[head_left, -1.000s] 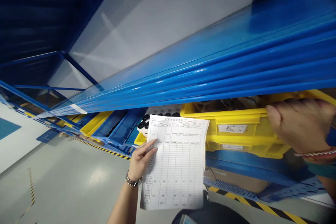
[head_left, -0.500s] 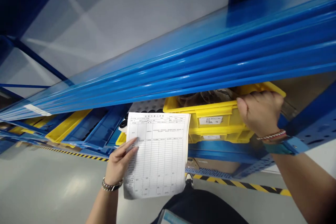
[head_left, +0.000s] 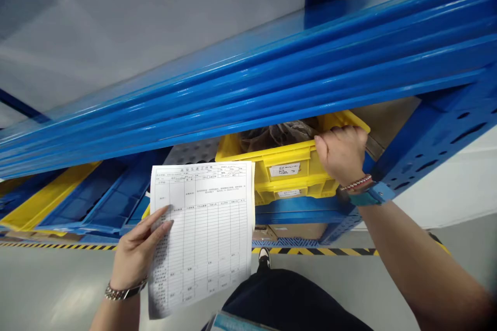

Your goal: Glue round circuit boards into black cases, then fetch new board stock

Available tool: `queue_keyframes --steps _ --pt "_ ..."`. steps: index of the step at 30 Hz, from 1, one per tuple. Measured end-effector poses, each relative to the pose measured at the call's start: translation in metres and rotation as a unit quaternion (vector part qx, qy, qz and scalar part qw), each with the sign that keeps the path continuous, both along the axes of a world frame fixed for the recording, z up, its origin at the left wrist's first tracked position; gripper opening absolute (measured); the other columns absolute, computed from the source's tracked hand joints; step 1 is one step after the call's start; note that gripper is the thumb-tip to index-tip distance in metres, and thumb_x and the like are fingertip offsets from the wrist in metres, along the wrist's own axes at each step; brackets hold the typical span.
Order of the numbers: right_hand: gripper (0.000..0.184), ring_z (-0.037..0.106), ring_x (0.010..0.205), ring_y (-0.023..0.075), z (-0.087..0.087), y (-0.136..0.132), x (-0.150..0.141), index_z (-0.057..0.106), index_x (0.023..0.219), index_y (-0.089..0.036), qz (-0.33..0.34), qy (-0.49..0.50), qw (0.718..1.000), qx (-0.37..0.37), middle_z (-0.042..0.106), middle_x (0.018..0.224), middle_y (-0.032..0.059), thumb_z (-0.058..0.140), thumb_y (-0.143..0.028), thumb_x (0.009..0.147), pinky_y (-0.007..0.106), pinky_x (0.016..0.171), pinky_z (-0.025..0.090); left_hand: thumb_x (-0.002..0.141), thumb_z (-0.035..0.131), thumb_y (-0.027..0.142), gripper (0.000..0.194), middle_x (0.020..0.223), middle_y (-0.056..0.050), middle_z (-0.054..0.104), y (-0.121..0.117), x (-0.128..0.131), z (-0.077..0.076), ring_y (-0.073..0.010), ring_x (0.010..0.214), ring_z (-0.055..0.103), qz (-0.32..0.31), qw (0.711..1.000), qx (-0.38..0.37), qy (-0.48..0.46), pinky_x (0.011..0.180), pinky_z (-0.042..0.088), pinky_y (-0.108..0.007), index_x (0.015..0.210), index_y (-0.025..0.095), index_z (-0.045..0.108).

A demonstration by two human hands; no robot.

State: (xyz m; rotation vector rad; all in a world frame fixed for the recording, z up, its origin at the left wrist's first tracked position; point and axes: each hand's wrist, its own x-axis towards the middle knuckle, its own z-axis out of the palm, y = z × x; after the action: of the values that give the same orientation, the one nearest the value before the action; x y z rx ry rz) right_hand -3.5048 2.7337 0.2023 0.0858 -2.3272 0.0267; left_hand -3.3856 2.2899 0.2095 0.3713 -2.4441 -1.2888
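Observation:
My left hand (head_left: 135, 253) pinches the left edge of a printed paper form (head_left: 204, 227) with a ruled table, held upright in front of me; a metal watch sits on that wrist. My right hand (head_left: 341, 152) is curled over the front right rim of a yellow plastic bin (head_left: 283, 165) on a blue rack shelf. The bin carries a white label and holds dark bagged parts. A second yellow bin (head_left: 295, 194) sits stacked under it. A bead bracelet and a teal band ring my right wrist.
A thick blue shelf beam (head_left: 272, 88) runs across above the bins. Blue trays (head_left: 104, 201) and a yellow tray (head_left: 46, 199) lie to the left on the same level. A perforated blue upright (head_left: 427, 155) stands right. Yellow-black tape (head_left: 330, 252) marks the grey floor.
The view has swung right and pulled back. My right hand keeps its grip on the yellow bin's rim, and the left hand with the form has sunk lower left in view.

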Motion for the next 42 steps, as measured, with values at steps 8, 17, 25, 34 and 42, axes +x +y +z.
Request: queue_keyframes --steps 8,17,25,34,42 --pt "0.04 0.042 0.063 0.0194 0.0 0.001 0.0 0.057 0.061 -0.017 -0.001 -0.002 1.0 0.014 0.055 0.06 0.0065 0.035 -0.038 0.085 0.034 0.064 0.018 0.065 0.072 0.036 0.04 0.112 -0.005 0.064 0.009 0.001 0.004 -0.0253 0.11 0.053 -0.05 0.997 -0.042 0.031 0.1 0.039 -0.038 0.102 0.023 0.067" --pt "0.032 0.043 0.062 0.02 -0.003 0.001 -0.003 0.053 0.055 -0.02 -0.021 0.01 1.0 0.019 0.055 0.056 0.0054 0.042 -0.04 0.078 0.034 0.062 0.021 0.07 0.068 0.03 0.035 0.114 -0.005 0.063 0.006 0.004 0.002 -0.0229 0.11 0.053 -0.099 0.992 -0.058 0.053 0.097 0.042 -0.034 0.105 0.024 0.065" --pt "0.03 0.047 0.064 0.0215 -0.002 0.003 -0.005 0.05 0.055 -0.023 -0.028 -0.037 0.999 0.006 0.059 0.059 0.0057 0.044 -0.045 0.074 0.034 0.063 0.022 0.07 0.068 0.03 0.035 0.114 -0.005 0.063 0.008 0.006 0.001 -0.0233 0.111 0.053 -0.099 0.992 -0.051 0.059 0.097 0.042 -0.034 0.104 0.024 0.066" --pt "0.031 0.045 0.06 0.0209 -0.003 0.003 -0.003 0.048 0.052 -0.021 -0.007 0.031 0.999 0.019 0.055 0.055 0.0046 0.042 -0.039 0.078 0.034 0.061 0.021 0.07 0.067 0.034 0.036 0.117 -0.005 0.061 0.008 0.008 0.001 -0.0237 0.113 0.051 -0.09 0.993 -0.062 0.044 0.098 0.041 -0.034 0.105 0.023 0.065" --pt "0.039 0.045 0.065 0.0205 -0.002 0.0 0.001 0.056 0.061 -0.018 -0.013 0.014 1.0 0.015 0.056 0.061 0.0055 0.034 -0.038 0.086 0.034 0.065 0.021 0.063 0.061 0.059 0.053 0.107 -0.006 0.066 -0.011 -0.004 0.029 -0.0272 0.105 0.057 -0.109 0.972 -0.147 -0.145 0.098 0.04 -0.039 0.099 0.02 0.068"
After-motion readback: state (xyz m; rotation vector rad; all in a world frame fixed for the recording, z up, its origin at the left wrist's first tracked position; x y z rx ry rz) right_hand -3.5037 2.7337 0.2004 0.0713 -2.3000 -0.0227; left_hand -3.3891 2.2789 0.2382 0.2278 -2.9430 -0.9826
